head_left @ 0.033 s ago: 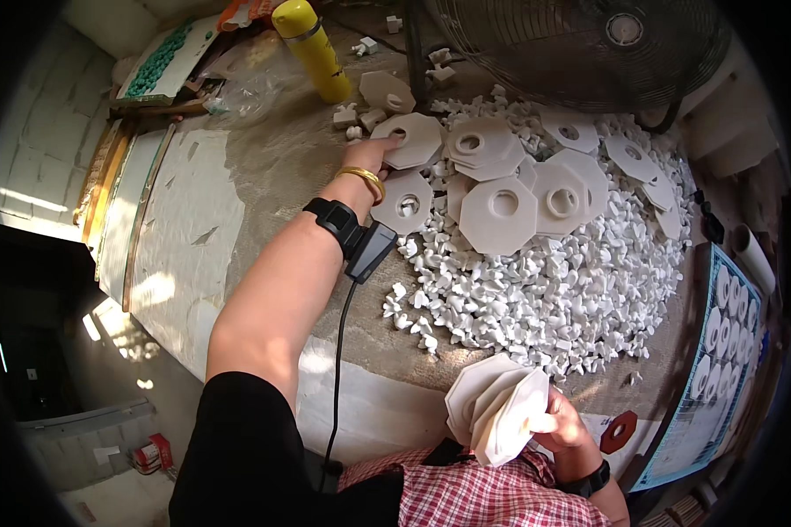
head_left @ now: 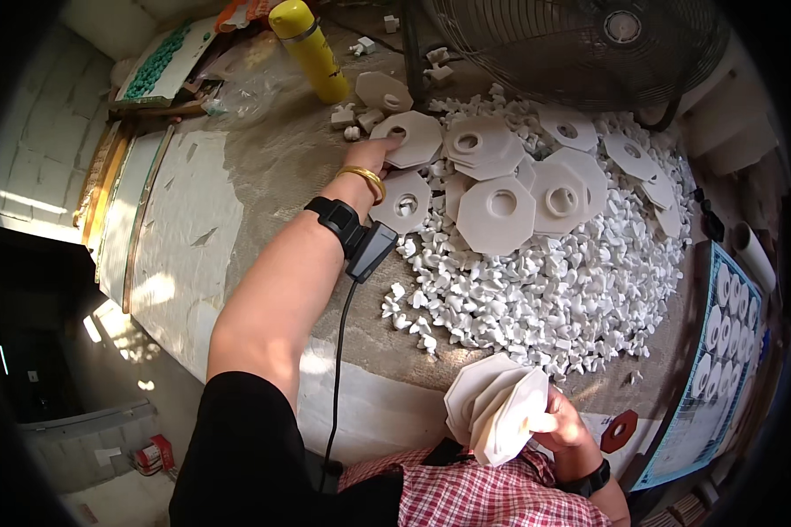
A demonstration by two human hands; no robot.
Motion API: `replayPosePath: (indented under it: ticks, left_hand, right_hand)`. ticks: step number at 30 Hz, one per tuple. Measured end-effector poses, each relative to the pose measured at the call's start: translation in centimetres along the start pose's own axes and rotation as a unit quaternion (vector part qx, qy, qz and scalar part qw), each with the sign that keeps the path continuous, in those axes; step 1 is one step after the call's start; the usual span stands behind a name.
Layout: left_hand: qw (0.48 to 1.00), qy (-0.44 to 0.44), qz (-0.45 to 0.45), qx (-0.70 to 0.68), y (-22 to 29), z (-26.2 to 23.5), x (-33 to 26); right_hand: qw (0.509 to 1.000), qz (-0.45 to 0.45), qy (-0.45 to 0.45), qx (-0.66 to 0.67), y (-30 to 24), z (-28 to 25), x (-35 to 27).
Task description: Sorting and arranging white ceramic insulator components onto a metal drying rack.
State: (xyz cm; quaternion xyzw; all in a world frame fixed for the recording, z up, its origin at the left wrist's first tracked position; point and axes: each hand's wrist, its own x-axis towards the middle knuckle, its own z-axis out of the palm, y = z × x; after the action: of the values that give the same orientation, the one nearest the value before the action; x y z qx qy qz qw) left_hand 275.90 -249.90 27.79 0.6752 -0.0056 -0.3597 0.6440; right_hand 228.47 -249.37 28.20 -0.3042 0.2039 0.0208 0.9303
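Observation:
My left hand point(head_left: 372, 156) reaches to the far part of the table and pinches the left edge of a white octagonal plate with a round hole point(head_left: 419, 140). Its fingers are partly hidden beneath that plate. Close to my body, my right hand point(head_left: 564, 425) grips a fanned stack of similar white octagonal plates point(head_left: 494, 406), tilted on edge. More holed plates point(head_left: 496, 218) lie overlapping to the right of my left hand. Another holed plate point(head_left: 404, 186) rests just below it. They lie on and beside a wide heap of small white pieces point(head_left: 536, 299).
A black fan point(head_left: 589, 61) stands at the back right, a yellow bottle point(head_left: 309, 53) at the back left. A blue-edged tray of small white pieces point(head_left: 707, 378) leans at the right. A dark red octagon point(head_left: 619, 431) lies near my right wrist. A black cable point(head_left: 338, 378) hangs from the left wrist device.

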Motion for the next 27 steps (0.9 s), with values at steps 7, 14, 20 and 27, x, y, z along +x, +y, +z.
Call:
replayPosePath:
  ticks: [7,14,20,27]
  left_hand:
    - [0.998,0.005,0.054,0.025,0.4,2.5,0.6]
    - [0.998,-0.001,0.058,0.005,0.4,3.6,0.8]
    - [0.999,-0.042,0.007,-0.028,1.1,1.3,-0.4]
    - [0.97,-0.158,-0.04,-0.181,0.5,-0.6,-2.9]
  right_hand:
    - [0.999,0.007,0.038,-0.002,-0.8,-0.4,0.0]
    - [0.999,0.008,0.039,-0.012,-0.6,-1.0,0.0]
    - [0.999,-0.009,0.049,-0.019,-0.8,0.6,-0.3]
    - [0.999,-0.011,0.035,-0.039,-0.2,1.8,-0.5]
